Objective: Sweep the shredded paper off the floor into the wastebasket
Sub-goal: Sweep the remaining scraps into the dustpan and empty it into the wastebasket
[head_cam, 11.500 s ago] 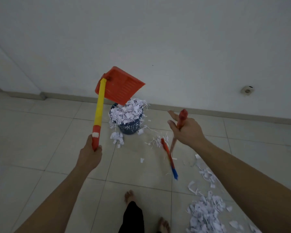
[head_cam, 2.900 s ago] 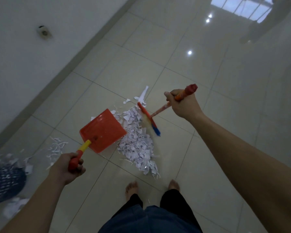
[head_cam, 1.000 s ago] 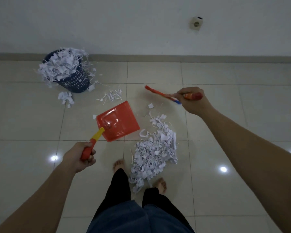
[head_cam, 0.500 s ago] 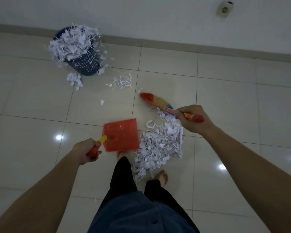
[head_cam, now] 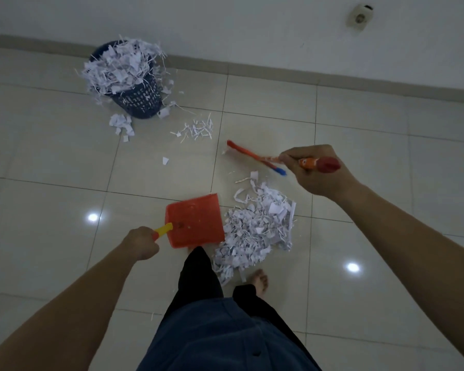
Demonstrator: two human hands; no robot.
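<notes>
Our left hand [head_cam: 141, 243] gripping the dustpan [head_cam: 194, 220] now beside the paper pile [head_cam: 257, 231], right hand [head_cam: 315, 170] clutching the broom [head_cam: 255, 156], lifted beyond the pile since the last view, wastebasket [head_cam: 138, 99] farther off.

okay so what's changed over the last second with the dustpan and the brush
The left hand has drawn the red dustpan toward the feet, its side now against the big paper pile. The right hand swung the brush out above it. Both grips unchanged; wastebasket still overflowing.

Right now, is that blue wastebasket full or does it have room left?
Full, overflowing: shredded paper heaps above the wastebasket rim, and scraps lie around its base.
</notes>
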